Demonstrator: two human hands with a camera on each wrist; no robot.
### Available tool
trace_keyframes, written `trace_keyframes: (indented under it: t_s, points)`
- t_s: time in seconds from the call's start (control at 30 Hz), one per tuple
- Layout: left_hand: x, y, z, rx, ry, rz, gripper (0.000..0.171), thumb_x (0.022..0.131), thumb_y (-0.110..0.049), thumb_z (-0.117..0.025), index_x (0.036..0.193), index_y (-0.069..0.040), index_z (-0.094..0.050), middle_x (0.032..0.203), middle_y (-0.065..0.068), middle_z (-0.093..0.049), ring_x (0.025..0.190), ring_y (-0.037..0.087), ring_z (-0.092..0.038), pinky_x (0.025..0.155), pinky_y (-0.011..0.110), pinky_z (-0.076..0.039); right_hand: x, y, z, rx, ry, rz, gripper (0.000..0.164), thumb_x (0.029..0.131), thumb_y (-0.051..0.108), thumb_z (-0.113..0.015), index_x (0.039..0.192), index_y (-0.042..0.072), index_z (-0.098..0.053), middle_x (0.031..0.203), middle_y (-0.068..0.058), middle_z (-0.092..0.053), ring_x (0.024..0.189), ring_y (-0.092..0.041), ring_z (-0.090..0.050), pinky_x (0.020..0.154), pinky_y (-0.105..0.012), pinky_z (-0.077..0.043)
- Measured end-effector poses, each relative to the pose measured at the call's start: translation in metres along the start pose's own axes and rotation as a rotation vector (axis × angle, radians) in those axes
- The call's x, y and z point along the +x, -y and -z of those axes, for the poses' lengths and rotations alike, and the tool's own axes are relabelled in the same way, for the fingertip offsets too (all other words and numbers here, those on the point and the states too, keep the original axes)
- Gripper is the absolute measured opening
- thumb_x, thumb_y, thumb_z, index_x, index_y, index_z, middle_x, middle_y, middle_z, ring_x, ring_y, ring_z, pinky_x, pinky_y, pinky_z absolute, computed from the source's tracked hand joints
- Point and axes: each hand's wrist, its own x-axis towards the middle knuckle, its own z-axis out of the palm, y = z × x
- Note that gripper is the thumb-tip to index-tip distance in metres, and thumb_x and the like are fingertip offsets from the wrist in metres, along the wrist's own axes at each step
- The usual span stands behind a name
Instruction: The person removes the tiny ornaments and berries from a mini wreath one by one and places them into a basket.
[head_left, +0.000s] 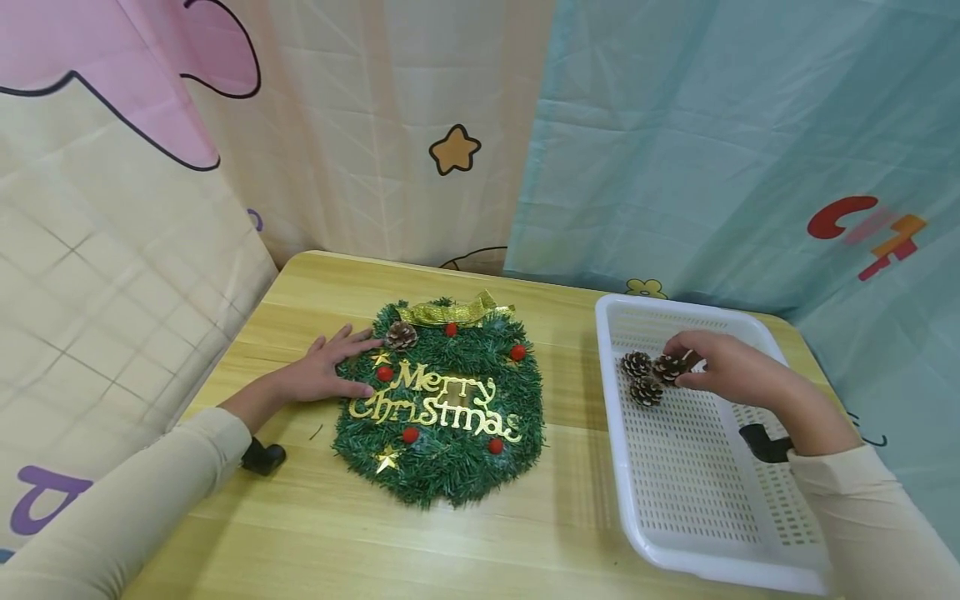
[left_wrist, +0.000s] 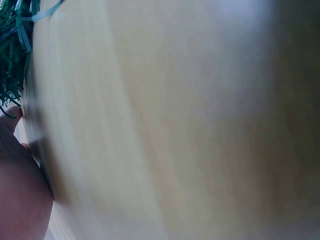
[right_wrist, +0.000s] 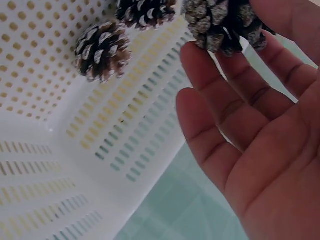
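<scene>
A green tinsel wreath (head_left: 442, 479) lies on the table, bearing gold "Merry Christmas" lettering (head_left: 408, 377), several red balls, gold stars and a gold ribbon (head_left: 442, 314). My left hand (head_left: 318, 371) rests on its left edge with fingers spread, fingertips right at the frosted pine cone (head_left: 401, 335) there. Over the white basket (head_left: 611, 417), my right hand (head_left: 720, 364) pinches a pine cone (right_wrist: 215, 22) between thumb and fingers. Two more pine cones, one nearer the back (head_left: 636, 364) and one nearer the front (head_left: 646, 392), lie in the basket beside it.
The basket stands at the right side of the wooden table (head_left: 300, 533), with slotted walls and floor. Curtains (head_left: 360, 150) hang close behind and on both sides of the table. Dark straps show at both wrists.
</scene>
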Motion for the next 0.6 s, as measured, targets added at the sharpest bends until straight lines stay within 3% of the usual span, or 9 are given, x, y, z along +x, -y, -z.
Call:
trace_keyframes:
  t_s: [0.27,0.6]
  points:
    - [0.0,0.001,0.0,0.002,0.003,0.002,0.087,0.087,-0.049,-0.073,0.158,-0.019,-0.03,0.165,0.014,-0.012,0.149,0.041,0.009,0.11,0.067,0.012,-0.001,-0.022,-0.008,-0.03,0.078,-0.041,0.03,0.085,0.004,-0.077,0.111,0.001,-0.063,0.101,-0.004,-0.066,0.09,-0.023,-0.065,0.073,-0.041,-0.055]
    - [0.0,0.001,0.0,0.003,0.002,0.004,0.087,0.087,-0.05,-0.072,0.158,-0.02,-0.03,0.165,0.013,-0.012,0.149,0.04,0.009,0.111,0.067,0.012,-0.001,-0.032,-0.018,-0.028,0.089,-0.053,0.028,0.083,0.002,-0.077,0.107,0.001,-0.063,0.097,-0.003,-0.067,0.09,-0.024,-0.064,0.074,-0.044,-0.053]
